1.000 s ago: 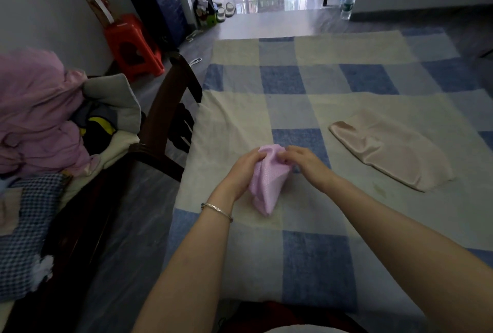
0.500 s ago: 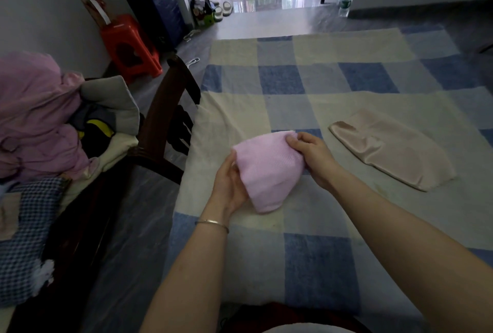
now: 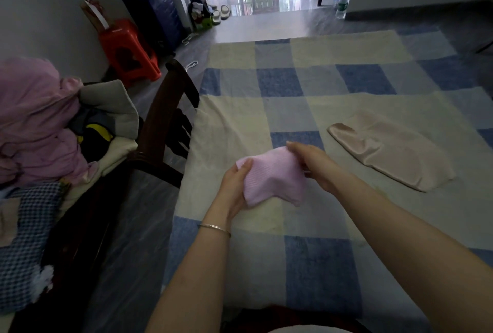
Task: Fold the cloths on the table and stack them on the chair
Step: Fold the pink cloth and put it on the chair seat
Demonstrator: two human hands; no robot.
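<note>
A small pink ribbed cloth (image 3: 274, 177), folded into a thick rounded packet, is held just above the blue and cream checked table cover (image 3: 306, 108). The left hand (image 3: 234, 188) cups it from below and from the left, with the thumb laid over its upper left corner. The right hand (image 3: 312, 161) grasps its upper right edge, fingers curled over the fold. A thin metal bracelet (image 3: 214, 227) circles the left wrist.

Right of the right hand, apart from it, a beige satin cloth (image 3: 392, 156) lies flat on the cover, only loosely folded.

Left of the left hand, beyond the table's edge, stands a dark wooden chair (image 3: 162, 119), its back close to the cover. It carries a heap of clothes (image 3: 40, 119), pink on top, with a blue checked piece nearer the person. A strip of grey floor separates table edge and seat.

Ahead of both hands the cover lies open to its far edge. Beyond it, to the left, are a red plastic stool (image 3: 128, 49) and a dark blue suitcase (image 3: 154, 12) by the wall.
</note>
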